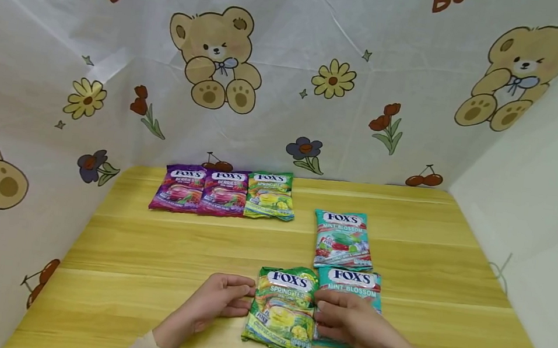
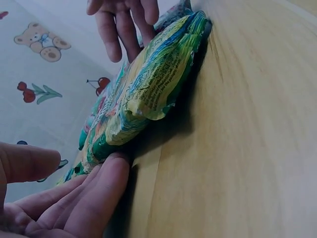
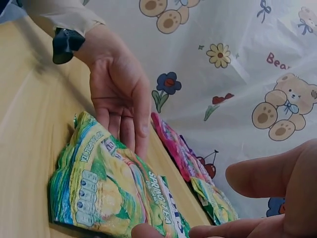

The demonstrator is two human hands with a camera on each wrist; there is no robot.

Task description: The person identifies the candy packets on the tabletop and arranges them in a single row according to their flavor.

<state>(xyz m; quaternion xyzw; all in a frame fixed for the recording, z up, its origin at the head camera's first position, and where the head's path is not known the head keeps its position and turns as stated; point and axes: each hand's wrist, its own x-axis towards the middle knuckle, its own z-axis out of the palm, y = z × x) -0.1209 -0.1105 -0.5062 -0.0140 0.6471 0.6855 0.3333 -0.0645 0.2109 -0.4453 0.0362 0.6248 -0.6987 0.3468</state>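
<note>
A yellow-green Fox's Spring Tea candy bag point(image 1: 281, 315) lies near the front middle of the table; layered edges in the right wrist view suggest another bag beneath it. My left hand point(image 1: 222, 302) touches its left edge with fairly straight fingers, thumb held apart in the left wrist view. At the opposite edge, my right hand point(image 1: 351, 323) has its fingertips against the bag, thumb raised clear in the right wrist view. Partly covered by that hand is a teal Mint Blossom bag point(image 1: 352, 279). A second Mint Blossom bag point(image 1: 343, 241) lies just behind it.
Toward the back left, two purple Berries bags point(image 1: 179, 187) point(image 1: 224, 193) and one Spring Tea bag point(image 1: 271, 196) form a side-by-side row. The wooden table point(image 1: 152, 251) meets a white bear-print cloth point(image 1: 274, 132) at the back and left.
</note>
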